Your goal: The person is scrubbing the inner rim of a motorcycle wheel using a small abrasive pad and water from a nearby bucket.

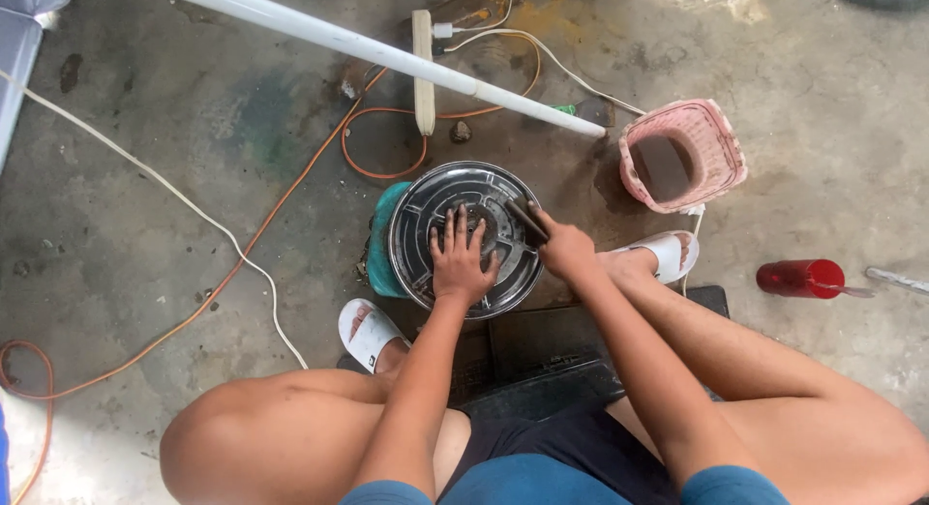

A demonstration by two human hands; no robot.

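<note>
Scrubbing looks underway: the left hand [458, 256] lies flat, fingers spread, steadying a round metal fan grille [467, 236] atop a teal bucket [384, 242]. At its two o'clock, the right hand [563, 248] grips a dark brush [525, 219], needing steady strokes next.

Round metal cover [466, 236] on stool [382, 242]; basket [683, 154] right.

A stained grey concrete floor [194, 176] fills the frame. Across its left and upper middle run an orange cable [281, 207] and a white cord [174, 191]. A white pipe [387, 55] slants across the top, over a white power strip [423, 70]. A pink basket [682, 155] sits upper right, a red bottle [800, 278] at the right edge, and a black mat [542, 355] lies at lower centre.
</note>
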